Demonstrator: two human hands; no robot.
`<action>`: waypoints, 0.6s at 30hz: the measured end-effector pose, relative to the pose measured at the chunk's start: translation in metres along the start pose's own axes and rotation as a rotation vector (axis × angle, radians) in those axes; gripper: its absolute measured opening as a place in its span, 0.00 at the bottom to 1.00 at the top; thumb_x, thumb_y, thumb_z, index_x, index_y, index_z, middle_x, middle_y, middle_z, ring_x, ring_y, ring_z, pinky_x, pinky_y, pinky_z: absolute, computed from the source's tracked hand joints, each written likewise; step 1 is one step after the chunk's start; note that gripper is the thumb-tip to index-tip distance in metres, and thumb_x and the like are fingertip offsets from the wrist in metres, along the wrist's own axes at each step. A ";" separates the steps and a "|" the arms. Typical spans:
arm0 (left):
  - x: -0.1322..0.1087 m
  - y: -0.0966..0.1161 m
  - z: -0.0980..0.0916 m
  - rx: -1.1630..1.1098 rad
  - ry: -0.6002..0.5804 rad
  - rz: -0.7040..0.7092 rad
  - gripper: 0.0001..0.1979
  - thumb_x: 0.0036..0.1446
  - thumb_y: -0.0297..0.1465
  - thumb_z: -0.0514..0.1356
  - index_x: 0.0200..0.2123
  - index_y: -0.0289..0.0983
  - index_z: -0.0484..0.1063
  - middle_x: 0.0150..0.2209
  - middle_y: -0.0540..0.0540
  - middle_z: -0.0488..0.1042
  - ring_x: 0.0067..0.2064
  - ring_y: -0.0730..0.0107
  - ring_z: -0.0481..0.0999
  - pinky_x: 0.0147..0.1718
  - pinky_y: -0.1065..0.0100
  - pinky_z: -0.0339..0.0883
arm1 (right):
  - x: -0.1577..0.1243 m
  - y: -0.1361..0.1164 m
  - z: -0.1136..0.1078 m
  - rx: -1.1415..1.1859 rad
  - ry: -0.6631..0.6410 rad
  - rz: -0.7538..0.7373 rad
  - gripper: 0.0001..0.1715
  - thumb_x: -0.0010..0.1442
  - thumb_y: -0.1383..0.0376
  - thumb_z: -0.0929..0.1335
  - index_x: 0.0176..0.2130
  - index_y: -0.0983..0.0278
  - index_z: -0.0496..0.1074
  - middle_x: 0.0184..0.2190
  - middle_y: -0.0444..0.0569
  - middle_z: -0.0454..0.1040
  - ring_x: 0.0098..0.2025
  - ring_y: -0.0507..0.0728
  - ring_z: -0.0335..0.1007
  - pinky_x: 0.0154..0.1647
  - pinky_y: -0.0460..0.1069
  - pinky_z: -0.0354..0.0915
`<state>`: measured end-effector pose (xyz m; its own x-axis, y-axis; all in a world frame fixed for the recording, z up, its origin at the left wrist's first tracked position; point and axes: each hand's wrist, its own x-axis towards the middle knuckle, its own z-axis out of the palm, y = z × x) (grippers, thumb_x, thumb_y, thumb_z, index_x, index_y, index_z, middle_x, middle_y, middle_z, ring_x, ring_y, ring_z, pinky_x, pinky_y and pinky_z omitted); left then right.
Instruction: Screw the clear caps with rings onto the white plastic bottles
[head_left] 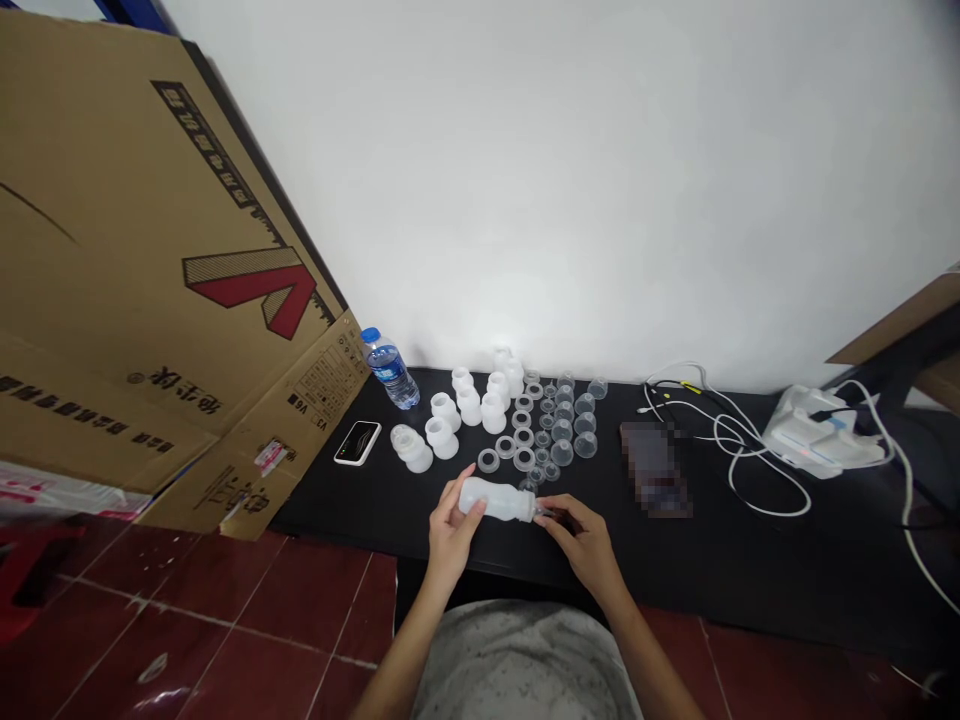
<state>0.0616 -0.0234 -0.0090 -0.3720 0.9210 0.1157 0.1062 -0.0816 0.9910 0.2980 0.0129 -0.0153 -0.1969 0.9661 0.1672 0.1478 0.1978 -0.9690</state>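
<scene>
Frosted white plastic bottle (495,499) lies on its side between the two hands, held over the near part of the black worktop (352,525). The left hand (452,530) cradles the bottle's body, its grip curled around the plastic with the fingers spread along it. The right hand (585,545) is at the bottle's neck, its grip pressed together, thumb and fingers pinching what looks like a small clear piece (545,512), though it is too small to make out exactly. The bottle's surface is matte and translucent, and its shoulder tapers to the narrow neck. Just beyond the grip lie flat translucent rings (506,447) and clear round cups (562,430) in loose rows. Left of these stand chunky white flared plastic pieces (444,410). Farther left of the grip are a blue-capped water bottle (388,368) and a phone (357,442). Well right of the grip, white cables (750,470) trail toward a white device (821,435).
</scene>
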 end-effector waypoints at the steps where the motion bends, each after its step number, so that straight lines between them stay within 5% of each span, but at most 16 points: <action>1: 0.000 0.001 0.001 0.002 0.007 -0.003 0.30 0.62 0.49 0.70 0.62 0.38 0.79 0.54 0.40 0.79 0.46 0.61 0.80 0.43 0.68 0.76 | 0.000 -0.001 0.000 -0.003 0.003 -0.006 0.17 0.64 0.50 0.77 0.45 0.58 0.86 0.35 0.49 0.83 0.34 0.59 0.74 0.38 0.52 0.71; 14: 0.004 0.006 0.001 -0.051 -0.008 -0.037 0.28 0.54 0.47 0.75 0.53 0.36 0.83 0.47 0.40 0.85 0.45 0.55 0.84 0.46 0.62 0.78 | 0.000 0.003 -0.002 -0.001 -0.021 0.038 0.18 0.65 0.48 0.76 0.46 0.58 0.86 0.38 0.50 0.85 0.37 0.61 0.79 0.41 0.53 0.74; 18: 0.003 0.008 0.001 -0.023 -0.051 -0.003 0.28 0.54 0.46 0.75 0.54 0.37 0.83 0.47 0.40 0.85 0.45 0.56 0.84 0.46 0.62 0.79 | 0.000 -0.005 -0.001 -0.031 -0.040 0.048 0.26 0.71 0.45 0.70 0.33 0.60 0.83 0.27 0.48 0.80 0.30 0.58 0.75 0.33 0.50 0.69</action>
<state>0.0625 -0.0212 -0.0012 -0.3251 0.9392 0.1101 0.0838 -0.0874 0.9926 0.2983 0.0117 -0.0106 -0.2275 0.9673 0.1125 0.1881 0.1570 -0.9695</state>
